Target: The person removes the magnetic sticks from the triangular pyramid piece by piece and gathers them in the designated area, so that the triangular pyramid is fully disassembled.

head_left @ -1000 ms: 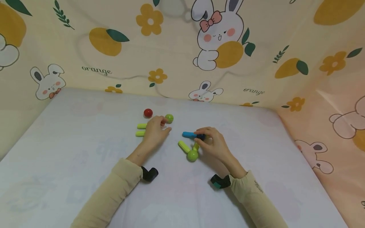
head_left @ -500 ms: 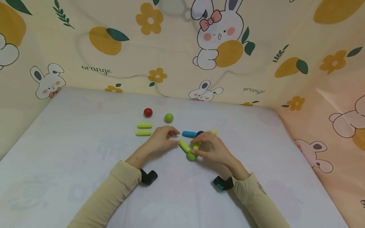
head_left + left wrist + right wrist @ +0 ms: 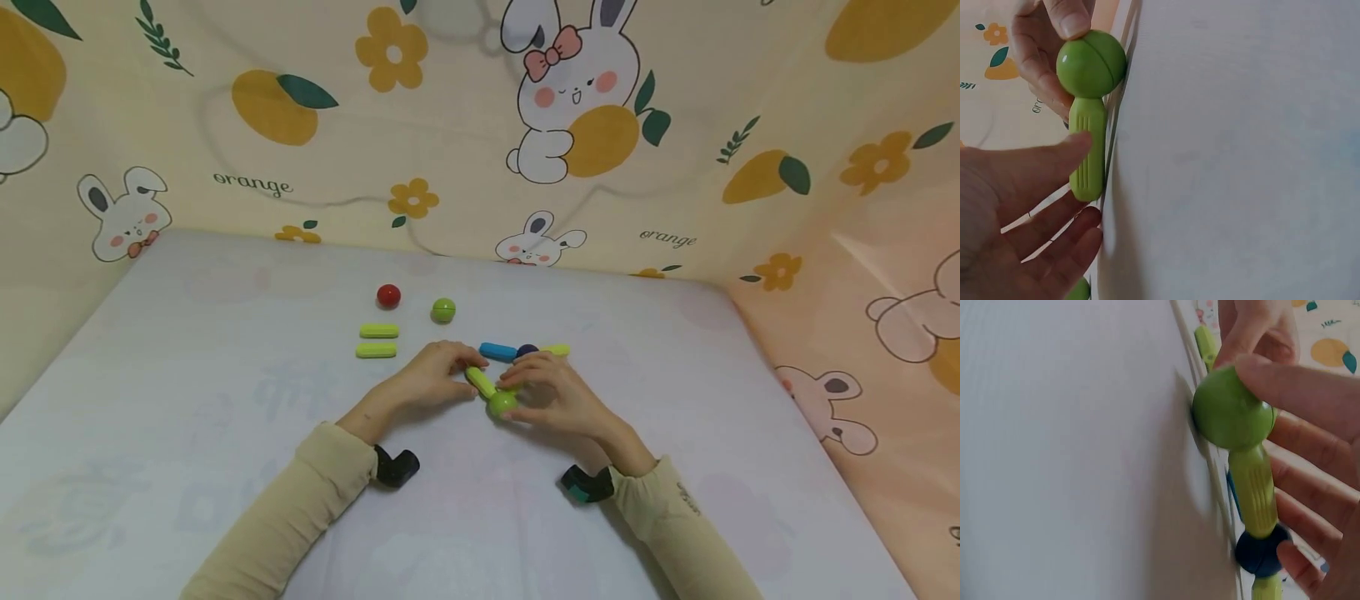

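A green ball (image 3: 502, 406) joins two yellow-green sticks in a V on the white table. My left hand (image 3: 431, 375) pinches the left stick (image 3: 1087, 159), thumb on its ribbed face and fingers at its far side and end. My right hand (image 3: 558, 392) holds the ball, its thumb pressing on top; in the right wrist view its fingers lie behind the other stick (image 3: 1252, 490). Just behind the hands lies a straight piece made of a blue stick (image 3: 498, 352), a dark blue ball (image 3: 527, 351) and a yellow-green stick (image 3: 556, 349). My right fingers partly cover it in the head view.
Toward the back left are a red ball (image 3: 388, 296) and a loose green ball (image 3: 444, 310). Two separate yellow-green sticks (image 3: 378, 331) lie parallel in front of them. A patterned cloth wall (image 3: 457, 150) rises behind the table (image 3: 247, 333).
My left hand has come from beside the loose green ball to the V's left stick. My right hand has left the blue piece for the V's ball, which has shifted slightly left.
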{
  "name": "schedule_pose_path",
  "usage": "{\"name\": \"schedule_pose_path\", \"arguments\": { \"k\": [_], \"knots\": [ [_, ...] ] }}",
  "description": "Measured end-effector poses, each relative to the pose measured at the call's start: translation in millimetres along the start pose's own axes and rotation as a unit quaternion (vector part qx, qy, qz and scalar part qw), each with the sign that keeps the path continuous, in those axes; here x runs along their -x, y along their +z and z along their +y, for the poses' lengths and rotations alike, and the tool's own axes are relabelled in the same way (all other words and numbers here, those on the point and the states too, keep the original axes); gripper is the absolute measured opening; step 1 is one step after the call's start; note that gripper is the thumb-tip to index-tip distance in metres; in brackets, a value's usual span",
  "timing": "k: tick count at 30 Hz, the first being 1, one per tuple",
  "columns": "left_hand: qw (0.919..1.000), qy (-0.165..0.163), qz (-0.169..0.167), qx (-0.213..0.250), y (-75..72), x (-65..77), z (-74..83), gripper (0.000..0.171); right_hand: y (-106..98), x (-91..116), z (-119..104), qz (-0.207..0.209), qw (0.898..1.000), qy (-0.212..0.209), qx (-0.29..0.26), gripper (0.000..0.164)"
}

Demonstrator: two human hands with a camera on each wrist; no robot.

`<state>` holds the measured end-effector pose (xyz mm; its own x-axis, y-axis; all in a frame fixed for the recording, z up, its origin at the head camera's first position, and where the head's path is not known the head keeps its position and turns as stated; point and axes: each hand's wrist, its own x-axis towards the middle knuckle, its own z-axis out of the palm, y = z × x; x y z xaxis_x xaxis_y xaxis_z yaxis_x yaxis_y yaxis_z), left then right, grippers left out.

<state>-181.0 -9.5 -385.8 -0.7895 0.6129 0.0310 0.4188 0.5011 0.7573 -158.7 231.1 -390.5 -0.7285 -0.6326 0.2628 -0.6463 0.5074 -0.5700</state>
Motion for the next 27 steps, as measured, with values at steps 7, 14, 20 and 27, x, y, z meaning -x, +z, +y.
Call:
{"name": "schedule_pose_path", "arguments": {
  "k": [7, 14, 20, 27],
  "knots": [
    [0.9995, -0.021, 0.024, -0.003, -3.1, 4.1, -1.3, 0.03, 5, -7, -4, 0.013, 1.0, 0.01, 0.021, 0.033],
    [0.9992, -0.029, 0.029, -0.004, -7.0, 8.7, -6.2, 0.027, 9, -9, -4, 0.036, 0.997, 0.057, 0.033, 0.031],
    [0.9992, -0.021, 0.034, 0.006, -8.9, 11.8, -8.7, 0.023, 13, -10, -4, 0.06, 0.996, 0.06, 0.04, 0.03],
    [0.9986, -0.015, 0.05, 0.01, -12.2, 16.9, -10.9, 0.018, 16, -15, -9, 0.073, 0.993, 0.078, 0.058, 0.034]
  ]
}}
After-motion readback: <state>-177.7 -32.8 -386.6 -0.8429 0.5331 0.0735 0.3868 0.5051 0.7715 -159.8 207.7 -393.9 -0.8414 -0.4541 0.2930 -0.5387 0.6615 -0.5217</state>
